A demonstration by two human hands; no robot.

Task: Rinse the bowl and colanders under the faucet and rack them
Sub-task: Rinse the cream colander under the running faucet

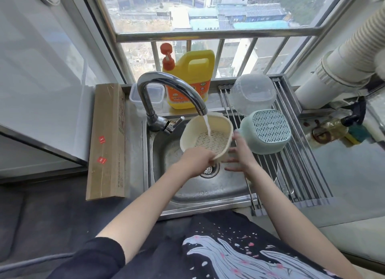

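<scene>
Left hand grips the cream perforated plastic colander's near rim under the faucet stream; right hand, fingers spread, touches its side.

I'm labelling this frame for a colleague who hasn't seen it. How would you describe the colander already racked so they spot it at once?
Start at the steel sink; a roll-up rack covers its right side. The green colander lies upside down there, nearer than the clear bowl, the only green, slotted piece.

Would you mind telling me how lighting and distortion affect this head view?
Head view: daylight from the window lights the scene evenly; wide-angle distortion bows its frame and the cardboard box; the right hand looks slightly blurred.
</scene>
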